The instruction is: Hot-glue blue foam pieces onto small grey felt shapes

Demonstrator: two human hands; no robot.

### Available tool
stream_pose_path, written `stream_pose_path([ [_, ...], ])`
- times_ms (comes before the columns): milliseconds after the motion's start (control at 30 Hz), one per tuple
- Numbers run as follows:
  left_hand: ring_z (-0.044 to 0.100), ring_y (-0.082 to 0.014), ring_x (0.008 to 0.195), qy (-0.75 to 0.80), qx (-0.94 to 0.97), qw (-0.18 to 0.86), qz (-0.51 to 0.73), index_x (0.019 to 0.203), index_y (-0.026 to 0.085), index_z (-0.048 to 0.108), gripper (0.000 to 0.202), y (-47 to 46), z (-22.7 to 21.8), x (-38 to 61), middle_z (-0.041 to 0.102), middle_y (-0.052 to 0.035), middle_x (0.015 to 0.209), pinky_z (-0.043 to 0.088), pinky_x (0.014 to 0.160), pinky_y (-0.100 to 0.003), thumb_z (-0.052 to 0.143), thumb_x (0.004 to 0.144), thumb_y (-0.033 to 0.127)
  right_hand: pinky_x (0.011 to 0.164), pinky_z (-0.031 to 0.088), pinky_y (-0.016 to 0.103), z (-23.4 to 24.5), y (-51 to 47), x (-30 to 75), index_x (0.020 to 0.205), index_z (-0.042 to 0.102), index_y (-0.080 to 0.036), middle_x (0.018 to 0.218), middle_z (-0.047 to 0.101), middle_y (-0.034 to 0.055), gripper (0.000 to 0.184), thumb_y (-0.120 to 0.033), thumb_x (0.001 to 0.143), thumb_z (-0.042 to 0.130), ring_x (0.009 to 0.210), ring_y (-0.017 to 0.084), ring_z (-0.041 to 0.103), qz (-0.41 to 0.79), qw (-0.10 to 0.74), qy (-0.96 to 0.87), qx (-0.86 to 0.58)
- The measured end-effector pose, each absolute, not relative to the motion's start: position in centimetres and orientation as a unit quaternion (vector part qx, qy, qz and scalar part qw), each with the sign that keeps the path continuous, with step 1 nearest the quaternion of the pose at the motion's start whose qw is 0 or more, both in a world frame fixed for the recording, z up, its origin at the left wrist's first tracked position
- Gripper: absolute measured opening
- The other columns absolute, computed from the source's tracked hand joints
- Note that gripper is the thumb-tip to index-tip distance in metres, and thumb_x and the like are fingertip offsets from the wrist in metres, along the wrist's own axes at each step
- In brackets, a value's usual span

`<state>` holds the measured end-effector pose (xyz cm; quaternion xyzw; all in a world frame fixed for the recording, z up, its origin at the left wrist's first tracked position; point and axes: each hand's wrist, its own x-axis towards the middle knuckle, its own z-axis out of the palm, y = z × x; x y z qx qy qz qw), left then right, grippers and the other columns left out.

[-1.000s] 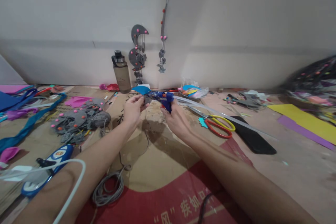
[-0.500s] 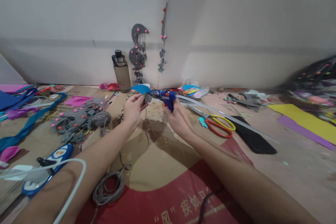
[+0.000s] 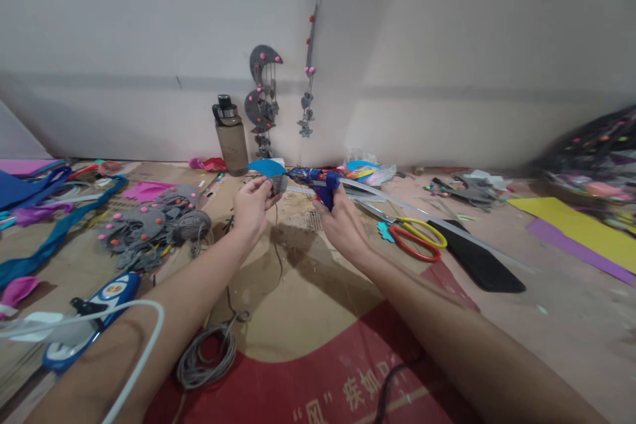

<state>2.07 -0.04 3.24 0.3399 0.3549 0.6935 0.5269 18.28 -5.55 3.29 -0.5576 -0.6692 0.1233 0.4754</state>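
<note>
My left hand (image 3: 252, 205) is closed on a small grey felt piece (image 3: 279, 184) with a thin dark string hanging down from it. A blue felt shape (image 3: 265, 167) shows just above that hand. My right hand (image 3: 340, 220) grips the handle of a blue hot glue gun (image 3: 318, 180), whose nozzle points left at the grey piece. A clear glue stick (image 3: 392, 201) runs out of the gun's back to the right. Both hands are raised a little above the cardboard-covered table (image 3: 278, 291).
A brown water bottle (image 3: 231, 137) and hanging grey moon mobiles (image 3: 262, 99) stand at the back wall. Red-and-yellow scissors (image 3: 415, 236) and a black flat object (image 3: 479, 262) lie right. Grey felt pieces with pink beads (image 3: 149, 225) lie left; coiled grey cord (image 3: 206, 358) lies near.
My right hand has drawn the glue gun slightly to the right, away from the grey piece. My left hand has stayed almost in place.
</note>
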Motion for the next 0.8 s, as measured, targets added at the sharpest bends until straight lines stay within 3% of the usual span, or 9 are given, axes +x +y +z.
stream_pose_path([
  [567, 0.06, -0.01, 0.061, 0.35, 0.333, 0.538, 0.691, 0.077, 0.013, 0.057, 0.017, -0.47, 3.7, 2.16, 0.063, -0.0023, 0.07, 0.053, 0.072, -0.034, 0.067, 0.063, 0.016, 0.085, 0.043, 0.042, 3.18, -5.23, 18.6, 0.121, 0.046, -0.017, 0.111, 0.059, 0.0125, 0.041, -0.026, 0.08, 0.046, 0.094, 0.026, 0.057, 0.12, 0.495, -0.662, -0.55],
  [800, 0.064, -0.0128, 0.065, 0.349, 0.319, 0.558, 0.682, 0.078, 0.013, 0.056, 0.016, -0.48, 3.72, 1.96, 0.065, -0.0037, 0.072, 0.053, 0.074, -0.035, 0.066, 0.065, 0.014, 0.095, 0.038, 0.042, 3.34, -4.95, 18.67, 0.121, 0.046, -0.015, 0.116, 0.056, 0.0128, 0.042, -0.026, 0.08, 0.047, 0.105, 0.024, 0.053, 0.135, 0.54, -0.645, -0.523],
])
